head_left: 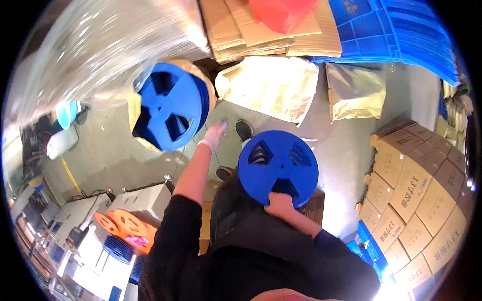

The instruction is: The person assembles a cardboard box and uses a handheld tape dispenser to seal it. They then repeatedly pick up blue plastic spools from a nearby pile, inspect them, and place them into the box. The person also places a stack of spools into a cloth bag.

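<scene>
A stack of blue plastic reels (261, 168) with wedge-shaped cutouts rests by my lap. My right hand (279, 204) is closed on the near edge of the top reel, its fingers hooked into a cutout. My left hand (217, 133) wears a whitish glove and reaches forward, holding nothing that I can see. Its fingers look stretched out, though slightly blurred. Just to its left, more blue reels (173, 103) stand tilted in an open brown paper bag (134, 114). The left hand is close to that bag; whether it touches cannot be made out.
Ahead lie a pale paper sack (268, 85), another sack (354, 93), flattened cardboard (233, 35) and blue crates (366, 32). Stacked cartons (406, 195) fill the right. At the left are clear plastic wrap (110, 45), a machine bench (95, 266), orange plates (120, 226) and dark blue discs (119, 248).
</scene>
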`<move>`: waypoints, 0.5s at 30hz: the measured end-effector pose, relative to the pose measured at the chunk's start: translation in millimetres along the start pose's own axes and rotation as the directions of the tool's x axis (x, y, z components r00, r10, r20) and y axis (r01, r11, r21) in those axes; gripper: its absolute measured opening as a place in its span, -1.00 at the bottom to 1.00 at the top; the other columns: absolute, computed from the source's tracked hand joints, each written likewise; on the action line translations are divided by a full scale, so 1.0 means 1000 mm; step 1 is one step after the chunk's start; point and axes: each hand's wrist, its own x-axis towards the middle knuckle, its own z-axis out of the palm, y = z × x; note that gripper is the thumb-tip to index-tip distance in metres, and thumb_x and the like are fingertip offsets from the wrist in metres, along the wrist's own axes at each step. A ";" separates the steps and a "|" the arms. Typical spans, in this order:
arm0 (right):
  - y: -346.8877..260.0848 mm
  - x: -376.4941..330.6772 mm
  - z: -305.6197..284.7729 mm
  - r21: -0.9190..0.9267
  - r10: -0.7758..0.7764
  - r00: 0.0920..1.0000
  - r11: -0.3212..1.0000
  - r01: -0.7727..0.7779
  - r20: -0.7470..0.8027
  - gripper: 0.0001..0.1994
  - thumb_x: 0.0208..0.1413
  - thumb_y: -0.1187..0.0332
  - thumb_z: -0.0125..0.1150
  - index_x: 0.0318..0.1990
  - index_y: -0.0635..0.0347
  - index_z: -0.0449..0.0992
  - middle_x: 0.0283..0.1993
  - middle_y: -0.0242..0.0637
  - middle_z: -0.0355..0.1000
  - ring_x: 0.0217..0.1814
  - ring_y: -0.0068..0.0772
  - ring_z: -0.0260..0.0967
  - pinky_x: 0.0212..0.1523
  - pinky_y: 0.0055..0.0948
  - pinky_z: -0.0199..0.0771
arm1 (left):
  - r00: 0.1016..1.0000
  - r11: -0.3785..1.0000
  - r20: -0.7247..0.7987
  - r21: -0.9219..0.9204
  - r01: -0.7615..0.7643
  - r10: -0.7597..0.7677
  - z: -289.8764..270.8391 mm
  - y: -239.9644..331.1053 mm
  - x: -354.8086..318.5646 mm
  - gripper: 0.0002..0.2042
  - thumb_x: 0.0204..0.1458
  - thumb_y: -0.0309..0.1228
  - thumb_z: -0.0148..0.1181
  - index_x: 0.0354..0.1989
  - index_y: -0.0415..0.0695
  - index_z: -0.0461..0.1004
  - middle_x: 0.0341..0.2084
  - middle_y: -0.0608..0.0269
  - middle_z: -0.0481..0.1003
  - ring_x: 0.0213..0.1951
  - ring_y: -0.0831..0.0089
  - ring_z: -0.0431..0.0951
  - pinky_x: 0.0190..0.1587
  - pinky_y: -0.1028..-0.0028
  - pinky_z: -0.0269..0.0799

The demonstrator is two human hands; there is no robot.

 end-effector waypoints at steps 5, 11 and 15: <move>0.025 -0.002 0.034 0.112 0.037 0.999 0.993 -0.035 -0.013 -0.64 -0.34 0.11 0.34 -0.47 0.21 0.48 -0.48 -0.08 0.46 -0.41 -0.03 0.46 -0.36 -0.15 0.46 | 0.926 0.908 -0.229 0.365 -0.204 0.300 -0.008 0.066 0.164 -0.43 -0.03 -0.25 0.11 0.20 -0.14 0.22 0.08 -0.11 0.36 0.10 0.01 0.37 0.15 0.22 0.30; 0.042 0.006 0.030 0.208 0.208 0.975 0.953 -0.221 0.081 -0.63 -0.36 0.09 0.36 -0.52 0.22 0.47 -0.46 -0.08 0.46 -0.36 -0.02 0.46 -0.32 -0.12 0.45 | 0.934 0.644 -0.334 0.743 0.180 0.124 0.007 0.138 0.259 -0.41 -0.03 -0.04 0.12 0.19 -0.01 0.30 0.16 0.13 0.34 0.14 0.19 0.38 0.13 0.28 0.34; 0.046 0.002 0.030 0.258 0.241 0.968 0.933 -0.251 0.069 -0.62 -0.35 0.08 0.36 -0.50 0.22 0.48 -0.44 -0.09 0.46 -0.32 -0.02 0.46 -0.30 -0.11 0.43 | 0.869 0.581 -0.383 0.801 0.145 0.312 0.032 0.108 0.220 -0.65 0.01 -0.01 0.07 -0.37 -0.06 0.56 -0.32 0.09 0.57 -0.20 0.13 0.57 -0.19 0.20 0.48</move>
